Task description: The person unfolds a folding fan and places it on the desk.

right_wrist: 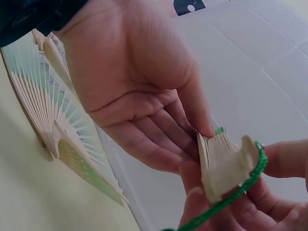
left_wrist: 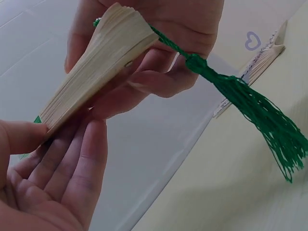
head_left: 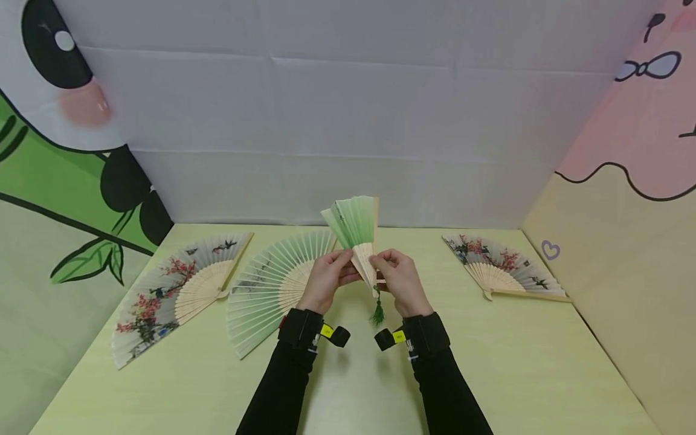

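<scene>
A partly spread hand fan (head_left: 363, 241) with a pale green leaf and light wooden ribs stands up between the two hands, its narrow end down. My left hand (head_left: 328, 279) pinches the ribs on the left side, thumb on top and fingers beneath. From the right, my right hand (head_left: 402, 283) grips the fan with its thumb on the outer rib. A dark green tassel (left_wrist: 260, 115) hangs on a cord from the pivot end. In the right wrist view the stacked rib ends (right_wrist: 224, 168) show between both hands' fingers.
On the pale yellow table (head_left: 489, 362), a green open fan (head_left: 258, 293) lies just left of the hands. Farther left lies an open fan with red blossoms (head_left: 163, 296); a similar blossom fan (head_left: 495, 266) lies at the right. A white back wall (head_left: 353, 109) and printed side panels surround the table.
</scene>
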Available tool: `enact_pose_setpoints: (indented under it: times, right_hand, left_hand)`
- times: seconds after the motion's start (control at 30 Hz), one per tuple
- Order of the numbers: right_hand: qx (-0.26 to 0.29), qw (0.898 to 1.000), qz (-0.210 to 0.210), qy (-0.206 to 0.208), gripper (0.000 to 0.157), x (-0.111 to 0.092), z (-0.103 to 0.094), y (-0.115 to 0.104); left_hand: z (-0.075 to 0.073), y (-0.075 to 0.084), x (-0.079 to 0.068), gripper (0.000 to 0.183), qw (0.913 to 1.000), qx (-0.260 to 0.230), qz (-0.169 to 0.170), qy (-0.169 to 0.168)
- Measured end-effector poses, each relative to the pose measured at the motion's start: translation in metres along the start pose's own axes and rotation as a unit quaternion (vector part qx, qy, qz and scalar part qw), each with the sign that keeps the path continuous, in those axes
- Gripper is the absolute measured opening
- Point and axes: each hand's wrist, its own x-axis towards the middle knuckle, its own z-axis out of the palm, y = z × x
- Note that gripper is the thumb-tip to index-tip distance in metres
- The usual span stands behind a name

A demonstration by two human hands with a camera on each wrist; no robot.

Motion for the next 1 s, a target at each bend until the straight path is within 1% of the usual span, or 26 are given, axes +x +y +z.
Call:
enact_pose_setpoints:
  times: [0.17, 0.27, 0.43, 0.73, 0.83, 1.0]
  right_hand:
    - [-0.003, 1.000, -0.012, 0.003, 0.019, 0.003, -0.002, 0.001]
    - [-0.007, 1.000, -0.013, 0.000, 0.019, 0.003, -0.003, 0.001]
    - [-0.006, 1.000, -0.012, 0.008, 0.020, 0.003, -0.006, 0.001]
    - [0.006, 1.000, -0.013, 0.027, 0.021, 0.004, -0.015, -0.003]
    - [0.011, 0.999, -0.012, 0.030, 0.020, 0.002, -0.017, -0.007]
    - [0.019, 0.999, -0.017, 0.032, 0.019, 0.001, -0.020, -0.006]
  left_hand:
    - [0.000, 0.000, 0.001, 0.033, 1.0000, -0.001, -0.002, 0.003]
    - [-0.001, 0.000, 0.001, 0.032, 0.9999, -0.002, -0.005, 0.008]
    - [-0.002, 0.000, 0.001, 0.030, 0.9998, -0.006, -0.009, 0.015]
    - [-0.002, 0.001, 0.002, 0.029, 0.9998, -0.015, -0.014, 0.005]
    - [-0.002, 0.001, 0.003, 0.028, 0.9998, -0.014, -0.011, 0.002]
    - [-0.003, 0.001, 0.002, 0.026, 0.9999, -0.016, -0.005, 0.003]
